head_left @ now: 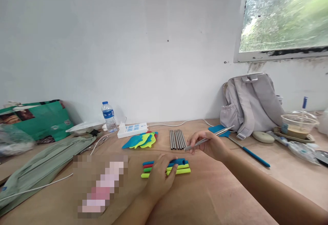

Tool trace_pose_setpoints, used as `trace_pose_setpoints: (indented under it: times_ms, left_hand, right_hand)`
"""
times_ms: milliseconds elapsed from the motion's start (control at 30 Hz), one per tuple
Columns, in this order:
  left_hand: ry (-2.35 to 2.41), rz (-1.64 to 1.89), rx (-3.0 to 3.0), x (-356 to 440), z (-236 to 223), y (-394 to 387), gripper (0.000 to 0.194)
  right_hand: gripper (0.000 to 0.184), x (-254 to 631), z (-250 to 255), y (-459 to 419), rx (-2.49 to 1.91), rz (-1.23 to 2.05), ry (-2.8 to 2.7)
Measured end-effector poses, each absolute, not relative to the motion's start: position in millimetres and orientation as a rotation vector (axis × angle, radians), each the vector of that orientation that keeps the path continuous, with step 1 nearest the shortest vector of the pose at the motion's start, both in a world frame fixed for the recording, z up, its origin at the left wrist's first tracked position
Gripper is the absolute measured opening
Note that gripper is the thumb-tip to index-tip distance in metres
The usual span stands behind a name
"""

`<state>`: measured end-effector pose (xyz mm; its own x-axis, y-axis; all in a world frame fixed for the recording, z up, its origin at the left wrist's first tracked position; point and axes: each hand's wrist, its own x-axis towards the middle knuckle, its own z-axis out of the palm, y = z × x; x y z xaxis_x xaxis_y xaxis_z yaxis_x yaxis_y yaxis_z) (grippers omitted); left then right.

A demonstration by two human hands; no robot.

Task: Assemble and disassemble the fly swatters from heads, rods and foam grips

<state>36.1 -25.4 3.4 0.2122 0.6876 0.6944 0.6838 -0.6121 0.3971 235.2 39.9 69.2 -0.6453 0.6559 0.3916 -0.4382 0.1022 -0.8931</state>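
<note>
My right hand (206, 144) holds a thin metal rod (220, 131) at a slant, its lower end pointing left and its upper end to the right. On the table, my left hand (161, 172) is closed around a blue handle sleeve (181, 161), whose open end faces right. Beneath and beside these fingers lie several more plastic sleeves, among them a yellow-green sleeve (183, 171), a green sleeve (148, 170) and a red sleeve (148, 166). Just left of my right hand is a row of metal rods (177, 139). Flyswatter heads (142, 140) in blue, yellow-green and red are piled behind the sleeves.
An assembled flyswatter with a blue handle (257, 157) lies at right, near a grey backpack (252, 103), an off-white case (263, 136) and a drink cup (298, 126). A power strip (133, 129), water bottle (108, 116), folded grey-green cloth (51, 165) and green bag (48, 119) stand left.
</note>
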Motion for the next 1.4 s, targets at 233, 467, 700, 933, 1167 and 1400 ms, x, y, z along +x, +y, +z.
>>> trace_pose_setpoints:
  times_ms: [233, 467, 700, 933, 1167, 1400]
  left_hand:
    - [1.425, 1.34, 2.523, 39, 8, -29, 0.017]
    - [1.43, 1.362, 2.541, 40, 6, -32, 0.018]
    - [1.491, 1.344, 2.477, 39, 6, -32, 0.02]
    - [1.496, 1.365, 2.5, 39, 7, -32, 0.018]
    - [1.445, 1.299, 2.601, 39, 10, -34, 0.017]
    - [1.437, 1.138, 2.649, 44, 12, -40, 0.018]
  right_hand:
    - [0.052, 237, 79, 32, -0.335, 1.583, -1.662]
    - [0.042, 229, 59, 45, -0.476, 1.591, -1.492]
    - [0.043, 234, 55, 55, -0.449, 1.573, -1.255]
    - [0.042, 231, 43, 61, -0.485, 1.58, -1.203]
    - [0.037, 224, 31, 60, -0.56, 1.633, -1.086]
    - [0.037, 214, 20, 52, -0.599, 1.609, -1.065]
